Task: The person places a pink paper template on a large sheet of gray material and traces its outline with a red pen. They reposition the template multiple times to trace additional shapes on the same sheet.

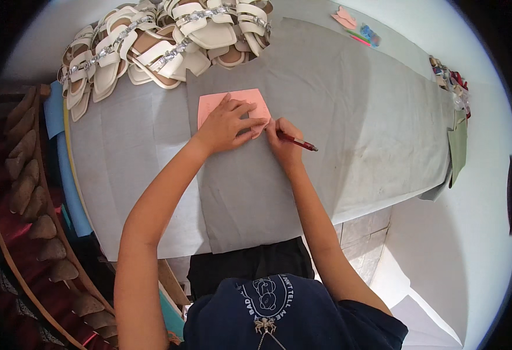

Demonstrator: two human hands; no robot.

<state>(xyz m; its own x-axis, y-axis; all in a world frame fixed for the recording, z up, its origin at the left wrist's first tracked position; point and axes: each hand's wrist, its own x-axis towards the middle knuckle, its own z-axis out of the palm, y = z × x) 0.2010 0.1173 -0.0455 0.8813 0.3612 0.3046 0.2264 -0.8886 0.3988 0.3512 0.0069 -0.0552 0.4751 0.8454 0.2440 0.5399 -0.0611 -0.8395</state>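
While your left hand lies palm down across the pink sheet, fingers spread and holding nothing, your right hand is closed around a dark red pen at the sheet's right edge. The relation that counts is this: the sheet lies ahead of your body, mostly beneath and beyond the left hand, with its lower right corner just beside the right fingertips. As far as it shows, its longer way runs left to right; the left hand covers too much to be sure of the full outline. The pen slants away from that corner, its rear end pointing right and a little toward you; its tip is hidden, so you cannot tell whether it touches the sheet. Under everything spreads a wrinkled grey cloth over the table. Strappy cream sandals are heaped at the far left, well apart from your hands, and a small pink piece lies at the far right by a blue item. Left of the table stands a curved rack.
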